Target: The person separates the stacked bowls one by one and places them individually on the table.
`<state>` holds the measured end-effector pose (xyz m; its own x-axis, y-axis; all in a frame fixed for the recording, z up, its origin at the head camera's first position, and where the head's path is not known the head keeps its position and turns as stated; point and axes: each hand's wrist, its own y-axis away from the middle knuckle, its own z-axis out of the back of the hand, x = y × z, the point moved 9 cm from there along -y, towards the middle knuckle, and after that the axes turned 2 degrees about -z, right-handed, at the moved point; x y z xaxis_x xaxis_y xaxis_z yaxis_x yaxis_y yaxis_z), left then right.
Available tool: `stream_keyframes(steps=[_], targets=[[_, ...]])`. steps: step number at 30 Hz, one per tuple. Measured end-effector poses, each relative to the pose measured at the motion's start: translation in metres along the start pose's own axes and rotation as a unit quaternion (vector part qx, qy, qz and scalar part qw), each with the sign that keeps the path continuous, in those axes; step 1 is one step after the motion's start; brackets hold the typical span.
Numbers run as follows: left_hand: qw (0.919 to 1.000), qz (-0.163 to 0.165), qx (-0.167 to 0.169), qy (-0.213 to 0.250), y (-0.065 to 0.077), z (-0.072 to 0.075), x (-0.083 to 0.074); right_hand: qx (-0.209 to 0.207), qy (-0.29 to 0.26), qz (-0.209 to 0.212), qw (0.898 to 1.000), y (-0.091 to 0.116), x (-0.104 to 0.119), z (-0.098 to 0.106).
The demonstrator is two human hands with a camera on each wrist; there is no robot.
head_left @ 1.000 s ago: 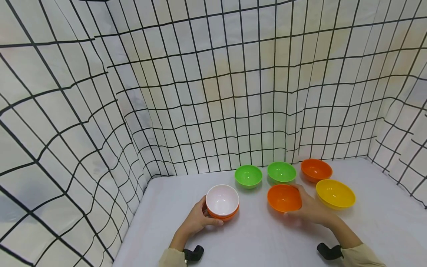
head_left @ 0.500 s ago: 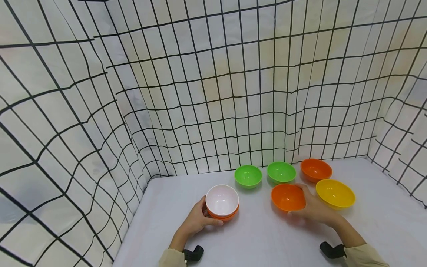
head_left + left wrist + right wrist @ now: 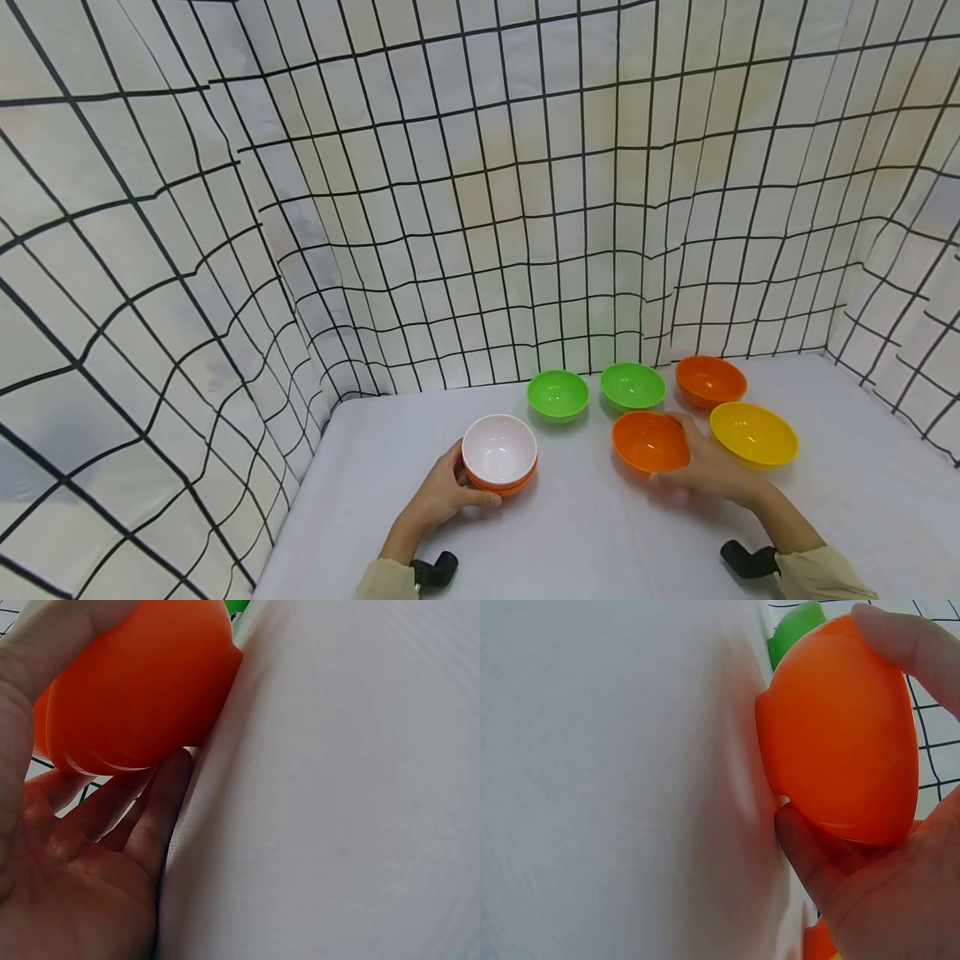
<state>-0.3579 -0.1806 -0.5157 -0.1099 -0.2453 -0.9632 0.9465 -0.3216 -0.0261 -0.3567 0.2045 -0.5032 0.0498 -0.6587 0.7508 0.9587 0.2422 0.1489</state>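
My left hand (image 3: 442,493) grips a small stack from its left side, thumb at the near side and fingers round behind. On top of that stack is a white-lined bowl (image 3: 498,450), with orange (image 3: 517,487) showing beneath its rim. In the left wrist view, the orange underside (image 3: 150,682) sits between thumb and fingers, low at the white cloth. An orange bowl (image 3: 648,442) is held upright by my right hand (image 3: 705,468) from its right side. The right wrist view shows the thumb across the bowl's wall (image 3: 840,742) and the fingers by its foot, close to the cloth.
Two green bowls, a left one (image 3: 558,396) and a right one (image 3: 633,387), stand at the back. Farther right are another orange bowl (image 3: 711,382) and a yellow bowl (image 3: 754,435). A white wall with black grid lines (image 3: 480,192) rises behind the white-covered table (image 3: 570,533).
My right hand has shifted slightly to the right with the orange bowl, mostly in the first half second. My left hand and its stack stay in place.
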Motion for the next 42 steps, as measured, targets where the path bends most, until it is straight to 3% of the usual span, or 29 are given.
stream_keyframes(steps=[42], targets=[[1.0000,-0.001,-0.002,0.003,0.0005,-0.0003,-0.0014,0.015,-0.017,-0.001,1.000,0.0020,-0.0034,0.0046]])
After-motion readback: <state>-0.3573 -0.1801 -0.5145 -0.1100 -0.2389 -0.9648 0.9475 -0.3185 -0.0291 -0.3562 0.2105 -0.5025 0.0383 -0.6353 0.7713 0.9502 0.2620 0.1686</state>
